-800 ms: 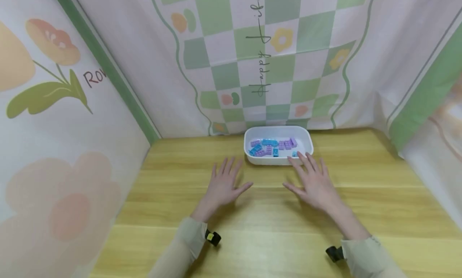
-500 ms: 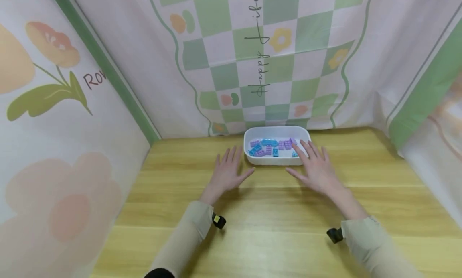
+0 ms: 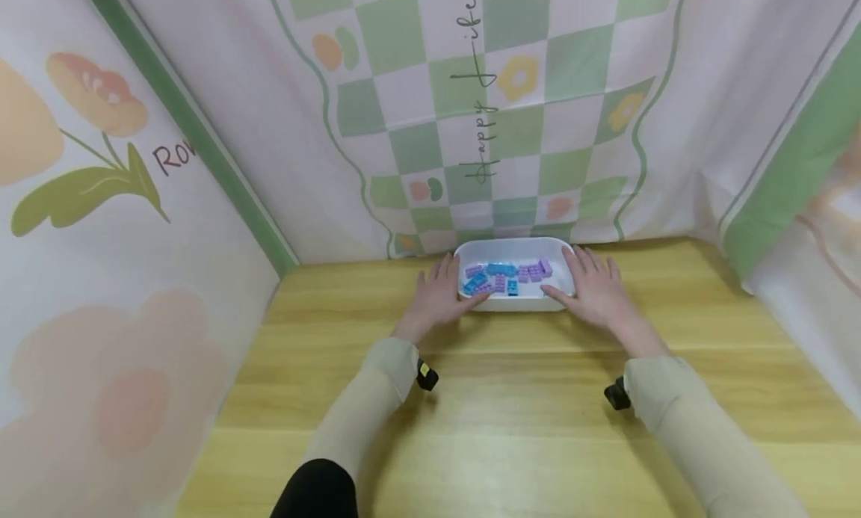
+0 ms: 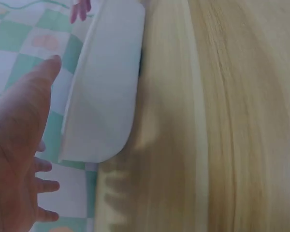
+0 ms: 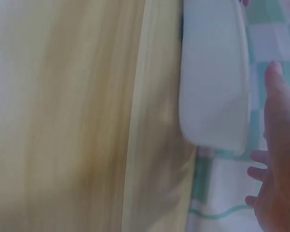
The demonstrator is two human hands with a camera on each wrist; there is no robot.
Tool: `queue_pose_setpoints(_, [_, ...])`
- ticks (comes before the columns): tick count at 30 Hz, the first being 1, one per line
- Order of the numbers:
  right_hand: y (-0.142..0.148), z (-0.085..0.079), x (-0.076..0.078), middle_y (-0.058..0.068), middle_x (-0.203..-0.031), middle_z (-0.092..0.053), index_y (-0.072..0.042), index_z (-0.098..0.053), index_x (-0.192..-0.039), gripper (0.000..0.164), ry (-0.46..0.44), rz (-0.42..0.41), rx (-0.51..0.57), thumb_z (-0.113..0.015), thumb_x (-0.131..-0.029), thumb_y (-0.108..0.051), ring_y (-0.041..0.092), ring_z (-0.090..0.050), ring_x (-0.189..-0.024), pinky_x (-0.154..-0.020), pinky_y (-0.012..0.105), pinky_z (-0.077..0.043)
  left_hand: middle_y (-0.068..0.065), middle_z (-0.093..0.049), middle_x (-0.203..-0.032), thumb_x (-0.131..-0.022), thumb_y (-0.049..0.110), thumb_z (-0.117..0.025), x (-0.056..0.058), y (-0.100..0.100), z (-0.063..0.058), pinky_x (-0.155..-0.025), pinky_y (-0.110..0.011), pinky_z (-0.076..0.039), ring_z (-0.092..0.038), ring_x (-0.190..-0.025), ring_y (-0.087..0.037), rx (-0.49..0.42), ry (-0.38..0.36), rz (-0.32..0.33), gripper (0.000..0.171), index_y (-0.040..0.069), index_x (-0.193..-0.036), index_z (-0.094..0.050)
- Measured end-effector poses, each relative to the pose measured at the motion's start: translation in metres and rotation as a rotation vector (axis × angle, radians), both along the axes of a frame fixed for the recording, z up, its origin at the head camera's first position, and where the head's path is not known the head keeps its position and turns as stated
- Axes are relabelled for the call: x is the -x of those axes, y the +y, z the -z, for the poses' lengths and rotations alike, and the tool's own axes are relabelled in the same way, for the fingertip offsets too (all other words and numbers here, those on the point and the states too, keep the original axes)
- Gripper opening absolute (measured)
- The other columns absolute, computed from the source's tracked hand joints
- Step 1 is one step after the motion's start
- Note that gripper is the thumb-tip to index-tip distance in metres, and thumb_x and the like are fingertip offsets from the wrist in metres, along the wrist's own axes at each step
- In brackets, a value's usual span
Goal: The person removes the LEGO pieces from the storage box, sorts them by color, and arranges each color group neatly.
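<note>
A white oblong tub (image 3: pixel 514 305) stands at the back of the wooden table. Inside lie several toy building bricks, some blue (image 3: pixel 501 269), some purple (image 3: pixel 545 267). My left hand (image 3: pixel 433 297) is at the tub's left end, fingers extended and thumb over the front corner. At the opposite end my right hand (image 3: pixel 599 290) mirrors it, thumb out over the front rim. In the left wrist view, a gap shows between the left hand (image 4: pixel 14 135) and the tub wall (image 4: pixel 106 82). The right wrist view likewise shows the right hand (image 5: pixel 285 154) beside the tub wall (image 5: pixel 212 77), fingers spread.
A checked curtain (image 3: pixel 518 152) hangs right behind the tub. Printed cloth (image 3: pixel 101 279) walls the left side, and another curtain (image 3: pixel 794 174) the right. Bare wooden tabletop (image 3: pixel 525 428) spreads in front. A dark rounded shape (image 3: pixel 316 492) covers part of the left sleeve.
Both hands have moved forward over the table, from in front of the tub to its two ends. The tub and bricks stay in place. The dark shape has risen into view at the bottom.
</note>
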State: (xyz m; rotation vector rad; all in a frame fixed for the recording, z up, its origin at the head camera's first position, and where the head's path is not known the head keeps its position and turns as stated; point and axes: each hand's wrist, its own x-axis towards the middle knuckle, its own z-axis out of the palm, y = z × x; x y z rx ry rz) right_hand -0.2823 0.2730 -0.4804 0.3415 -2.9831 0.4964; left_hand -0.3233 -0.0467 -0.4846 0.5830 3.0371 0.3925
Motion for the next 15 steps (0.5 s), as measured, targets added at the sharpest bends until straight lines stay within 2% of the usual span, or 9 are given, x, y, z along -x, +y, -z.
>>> queue_pose_setpoints(4, [0.008, 0.008, 0.012, 0.037, -0.178, -0.018, 0.006, -0.012, -0.173, 0.107, -0.027, 0.039, 0.005, -0.048, -0.108, -0.071, 0.058, -0.019, -0.164, -0.132, 0.083, -0.008, -0.018, -0.010, -0.187, -0.098, 0.091, -0.038, 0.004, 0.010, 0.011, -0.140, -0.069, -0.018, -0.019, -0.172, -0.040, 0.015, -0.044, -0.011, 0.120, 0.007, -0.177, -0.005])
queue_pose_setpoints(7, [0.011, 0.014, 0.017, 0.038, -0.177, -0.019, 0.007, -0.013, -0.173, 0.109, -0.041, 0.062, 0.006, -0.046, -0.108, -0.073, 0.059, -0.021, -0.163, -0.133, 0.081, -0.011, -0.018, -0.005, -0.187, -0.098, 0.091, -0.038, 0.007, 0.014, 0.016, -0.139, -0.069, -0.019, -0.015, -0.173, -0.039, 0.016, -0.046, -0.016, 0.121, 0.006, -0.177, -0.004])
queue_pose_setpoints(11, [0.012, 0.018, 0.021, 0.039, -0.177, -0.018, 0.009, -0.012, -0.172, 0.110, -0.062, 0.076, 0.029, -0.046, -0.107, -0.074, 0.060, -0.021, -0.162, -0.134, 0.079, -0.012, -0.017, -0.003, -0.187, -0.097, 0.091, -0.043, 0.012, 0.017, 0.015, -0.139, -0.069, -0.019, -0.015, -0.174, -0.038, 0.016, -0.025, -0.025, 0.124, 0.006, -0.177, -0.003])
queue_pose_setpoints(15, [0.014, 0.019, 0.024, 0.038, -0.178, -0.014, 0.010, -0.008, -0.172, 0.112, -0.071, 0.066, 0.032, -0.044, -0.107, -0.075, 0.058, -0.019, -0.165, -0.135, 0.077, -0.015, -0.016, -0.001, -0.188, -0.096, 0.090, -0.047, 0.017, 0.019, 0.012, -0.140, -0.068, -0.016, -0.013, -0.174, -0.037, -0.002, -0.034, -0.027, 0.126, 0.005, -0.177, -0.003])
